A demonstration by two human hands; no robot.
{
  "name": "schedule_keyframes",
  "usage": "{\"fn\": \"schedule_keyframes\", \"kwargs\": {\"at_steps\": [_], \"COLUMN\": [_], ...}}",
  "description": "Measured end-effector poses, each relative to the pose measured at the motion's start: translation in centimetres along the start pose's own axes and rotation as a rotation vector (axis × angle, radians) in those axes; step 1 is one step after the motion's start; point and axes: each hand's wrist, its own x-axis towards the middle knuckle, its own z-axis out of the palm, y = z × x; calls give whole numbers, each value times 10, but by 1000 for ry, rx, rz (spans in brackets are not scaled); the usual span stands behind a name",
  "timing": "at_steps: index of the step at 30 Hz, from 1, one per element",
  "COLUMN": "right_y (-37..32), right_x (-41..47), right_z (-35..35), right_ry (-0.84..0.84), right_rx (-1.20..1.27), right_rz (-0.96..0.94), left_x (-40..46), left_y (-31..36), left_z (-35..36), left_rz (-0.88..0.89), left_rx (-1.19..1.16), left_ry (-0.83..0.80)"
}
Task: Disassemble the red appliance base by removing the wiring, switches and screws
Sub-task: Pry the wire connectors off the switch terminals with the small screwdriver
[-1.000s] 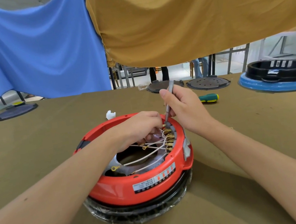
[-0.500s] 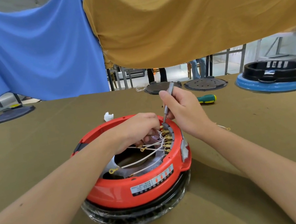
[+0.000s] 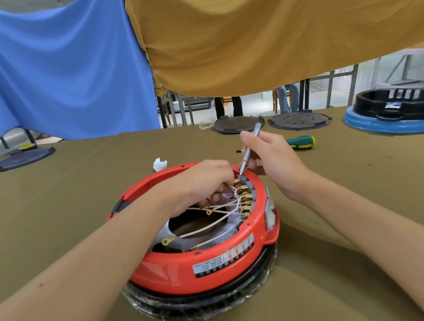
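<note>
While the red appliance base (image 3: 193, 260) sits upside down on the counter (image 3: 49, 227), near its front edge, most of the work seems not done. Several white wires (image 3: 210, 225) hang loose with free ring ends, others are joined to the brass terminals (image 3: 245, 199). The left hand (image 3: 203, 184) reaches inside, its fingers curled among the wires. The right hand (image 3: 275, 161) pinches a slim screwdriver (image 3: 249, 151), tip on the top terminal.

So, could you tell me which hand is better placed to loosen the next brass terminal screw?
The right hand, probably: it already grips the slim screwdriver, whose tip sits at the brass terminals inside the red base. The left hand is busy among the white wires.
</note>
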Motion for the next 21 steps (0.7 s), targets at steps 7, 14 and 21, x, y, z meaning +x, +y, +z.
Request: {"fn": "schedule_keyframes", "kwargs": {"at_steps": [7,14,21], "right_y": [-5,-2,1], "right_x": [-5,-5,-1], "right_z": [2,4,1], "right_ry": [21,33,2], "right_rx": [-170,-126,45], "right_rz": [-272,-274,-9], "left_x": [0,-1,-1], "left_y": [0,1,2], "left_z": [-1,0,0], "left_rz": [4,0,-4], "left_rx": [11,4,9], "left_ry": [10,12,1]}}
